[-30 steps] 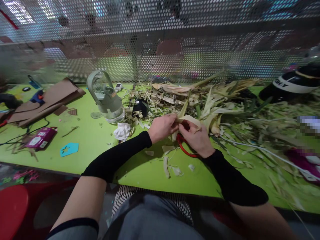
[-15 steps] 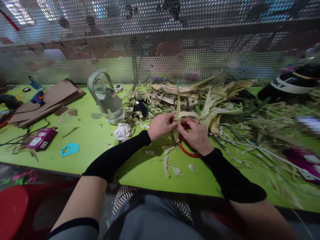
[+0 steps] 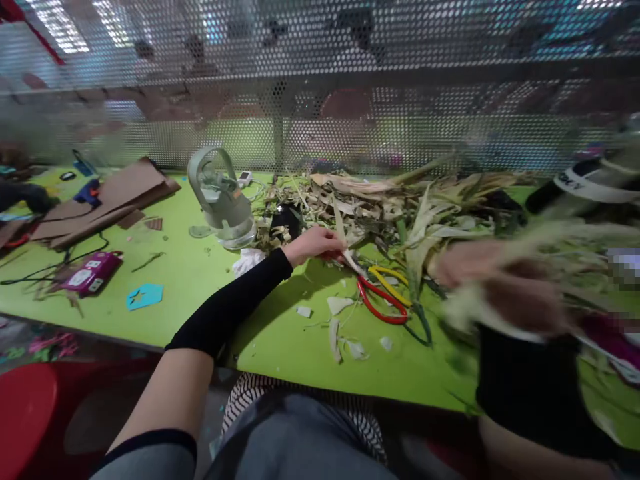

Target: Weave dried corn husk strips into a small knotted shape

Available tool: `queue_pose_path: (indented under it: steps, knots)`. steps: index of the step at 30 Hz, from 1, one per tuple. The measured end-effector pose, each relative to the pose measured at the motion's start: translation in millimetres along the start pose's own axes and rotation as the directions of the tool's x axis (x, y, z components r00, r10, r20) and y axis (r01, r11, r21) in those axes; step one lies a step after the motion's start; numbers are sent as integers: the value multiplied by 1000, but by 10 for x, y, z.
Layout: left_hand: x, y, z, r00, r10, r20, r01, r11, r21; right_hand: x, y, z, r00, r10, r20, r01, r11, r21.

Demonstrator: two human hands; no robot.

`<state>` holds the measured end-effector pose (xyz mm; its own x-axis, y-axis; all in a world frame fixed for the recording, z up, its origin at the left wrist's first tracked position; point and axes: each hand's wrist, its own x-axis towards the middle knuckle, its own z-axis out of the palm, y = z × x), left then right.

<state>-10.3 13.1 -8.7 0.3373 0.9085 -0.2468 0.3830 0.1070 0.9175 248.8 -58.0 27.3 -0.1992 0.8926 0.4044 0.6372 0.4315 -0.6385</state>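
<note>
My left hand (image 3: 317, 245) is closed in a pinch on a narrow strip of pale corn husk (image 3: 339, 217), which stands up from the fingers. Off to the right, my right hand (image 3: 505, 283) is smeared by motion. A pale, husk-like blur (image 3: 467, 308) shows at that hand, but its fingers are too unclear to read. Scissors with red and yellow handles (image 3: 383, 308) lie on the green table (image 3: 290, 353) between the hands. Several husk scraps (image 3: 339, 305) are scattered in front of the left hand.
A heap of corn husks (image 3: 360, 190) spreads along the back by a perforated metal screen (image 3: 320, 127). Left of it stand a pale green bottle (image 3: 223, 200) and crumpled tissue (image 3: 247, 261). Farther left lie brown cardboard (image 3: 117, 193) and a purple power strip (image 3: 93, 272). A dark bottle (image 3: 590, 180) is at right.
My right hand has swung away to the right from the left hand, uncovering the scissors. The left hand keeps its pinch on husk. The view has shifted slightly.
</note>
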Motion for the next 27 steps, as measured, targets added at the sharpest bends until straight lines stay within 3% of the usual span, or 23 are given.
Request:
queue_pose_path:
  steps: [1, 2, 4, 8, 12, 17, 22, 27]
  knots:
    - [-34, 30, 37, 997, -23, 78, 28, 997, -66, 35, -29, 109, 993, 36, 115, -42, 998, 52]
    - [-64, 52, 68, 992, -21, 124, 34, 994, -102, 70, -59, 226, 951, 133, 278, -175, 975, 134]
    - [-108, 76, 114, 984, -11, 176, 34, 991, -126, 127, -105, 440, 877, 245, 414, -356, 909, 216]
    - [-137, 70, 141, 978, -13, 208, 43, 989, -142, 155, -103, 652, 858, 285, 427, -418, 871, 258]
    - [-126, 67, 109, 966, -31, 258, 80, 980, -182, 131, -31, 679, 881, 321, 348, -422, 865, 271]
    - [-105, 75, 75, 955, -38, 293, 99, 975, -197, 130, 31, 701, 881, 327, 341, -425, 864, 270]
    - [-131, 82, 68, 958, 20, 287, 12, 994, -109, 131, 41, 698, 871, 340, 354, -439, 862, 253]
    - [-181, 106, 113, 976, 82, 204, -86, 996, 13, 118, 9, 686, 874, 340, 348, -433, 870, 235]
